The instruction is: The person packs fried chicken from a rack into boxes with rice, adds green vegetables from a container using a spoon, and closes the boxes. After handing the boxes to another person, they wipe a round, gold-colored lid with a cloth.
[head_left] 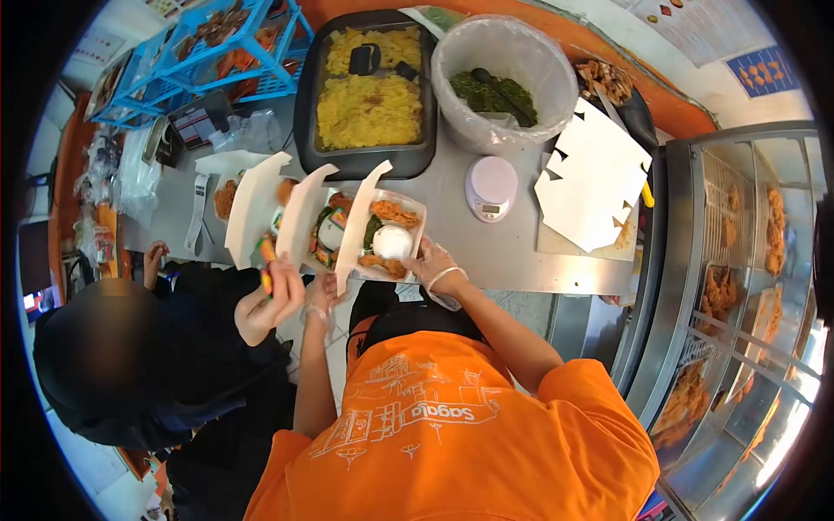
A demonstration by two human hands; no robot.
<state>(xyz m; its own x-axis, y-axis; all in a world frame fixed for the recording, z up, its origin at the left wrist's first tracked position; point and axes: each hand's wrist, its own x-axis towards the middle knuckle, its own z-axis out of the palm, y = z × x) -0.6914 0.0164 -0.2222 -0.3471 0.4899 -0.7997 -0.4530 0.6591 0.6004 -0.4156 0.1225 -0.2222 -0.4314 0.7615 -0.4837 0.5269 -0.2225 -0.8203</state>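
My right hand (433,266), in a clear plastic glove, grips the right edge of an open white food box (420,216). Inside it are a white mound of rice (393,243), fried chicken pieces (393,212) and some dark greens. My left hand (322,297), also gloved, is at the front edge of the boxes, partly behind a co-worker's hand; what its fingers hold is hidden. Left of my box stands a second open box (301,217) with rice and small packets. The co-worker's bare hand (271,298) holds a small colourful packet (268,252) over the boxes.
Behind the boxes sits a black tray of yellow food (369,113). A lined tub (506,52), a pink scale (492,181) and flat white card (591,174) are to the right. A glass display cabinet (686,286) stands far right, blue racks (243,52) back left.
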